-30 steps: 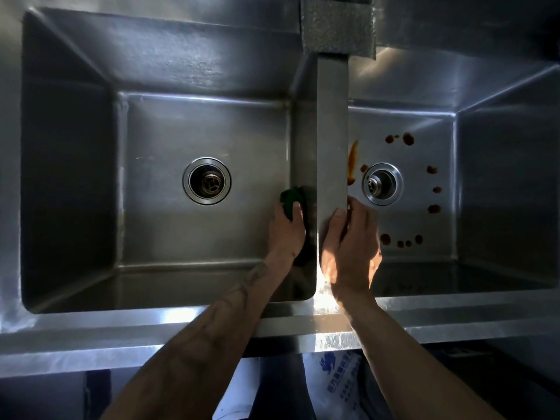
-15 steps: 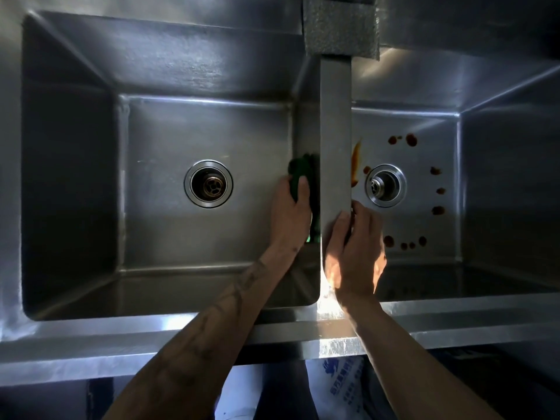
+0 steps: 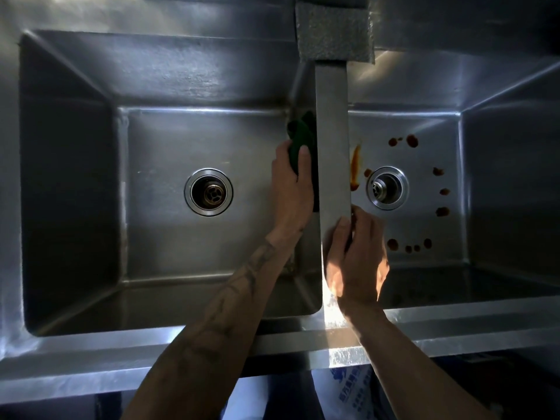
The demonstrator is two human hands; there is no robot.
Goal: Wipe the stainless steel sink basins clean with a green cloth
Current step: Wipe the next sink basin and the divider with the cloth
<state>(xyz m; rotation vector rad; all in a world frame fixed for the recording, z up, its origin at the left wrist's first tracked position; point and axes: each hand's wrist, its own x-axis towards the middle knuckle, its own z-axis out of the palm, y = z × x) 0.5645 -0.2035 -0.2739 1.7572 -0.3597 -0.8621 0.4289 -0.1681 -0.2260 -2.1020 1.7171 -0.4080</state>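
Left hand (image 3: 292, 180) grips the green cloth (image 3: 300, 137) against the left basin's (image 3: 157, 147) right wall, long axis near-to-far; open floor lies leftward. Right hand (image 3: 357, 259) clasps the divider (image 3: 331, 140), fingers curled.

Double stainless sink from above. Left hand (image 3: 292, 189) holds a green cloth (image 3: 300, 137) pressed against the right wall of the left basin (image 3: 157, 140), by the divider (image 3: 331, 140); cloth sticks out past the fingertips toward the back. Right hand (image 3: 356, 259) grips the near end of the divider, thumb on top, fingers down into the right basin (image 3: 424, 122). Left drain (image 3: 208, 191) clean around it. Right drain (image 3: 387, 188) ringed by reddish-brown spots (image 3: 412, 140), with an orange-brown streak (image 3: 355, 168) beside the divider. Grey foam block (image 3: 333, 28) sits at the back over the divider.
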